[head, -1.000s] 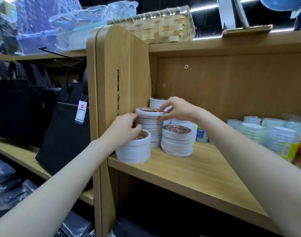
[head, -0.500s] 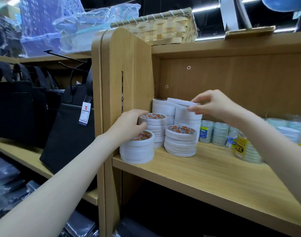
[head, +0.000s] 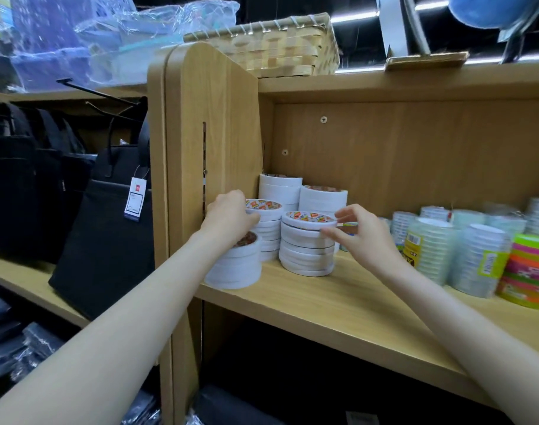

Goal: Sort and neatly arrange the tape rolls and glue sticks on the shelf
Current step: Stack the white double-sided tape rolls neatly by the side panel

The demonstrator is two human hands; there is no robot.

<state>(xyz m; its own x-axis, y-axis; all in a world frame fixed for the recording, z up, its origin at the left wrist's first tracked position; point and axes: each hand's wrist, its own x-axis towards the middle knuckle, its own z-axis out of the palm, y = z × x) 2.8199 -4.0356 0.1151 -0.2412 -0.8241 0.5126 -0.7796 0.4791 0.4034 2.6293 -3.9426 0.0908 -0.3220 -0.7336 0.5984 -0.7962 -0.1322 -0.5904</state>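
The step in hand looks like squaring up the white tape stacks at the near-left corner of the shelf point(head: 338, 305). The right hand point(head: 365, 237) has thumb and forefinger spread round the top roll point(head: 309, 219) of the stack point(head: 306, 246) just left of it, fingertips at the rim in a light pinch; its rolls sit a little out of line, so nudging each one flush from the side, rather than pressing down, should true it without toppling. The left hand point(head: 228, 214) curls over the second stack point(head: 266, 231) to its right, steadying it, with a lower stack point(head: 234, 262) under its wrist. Two taller stacks point(head: 299, 191) stand beyond both hands. The rolls are flat, white, with orange-printed labels. Clear tape rolls point(head: 430, 240) and a bright striped pile point(head: 526, 271) lie right of the right hand. No glue sticks are identifiable.
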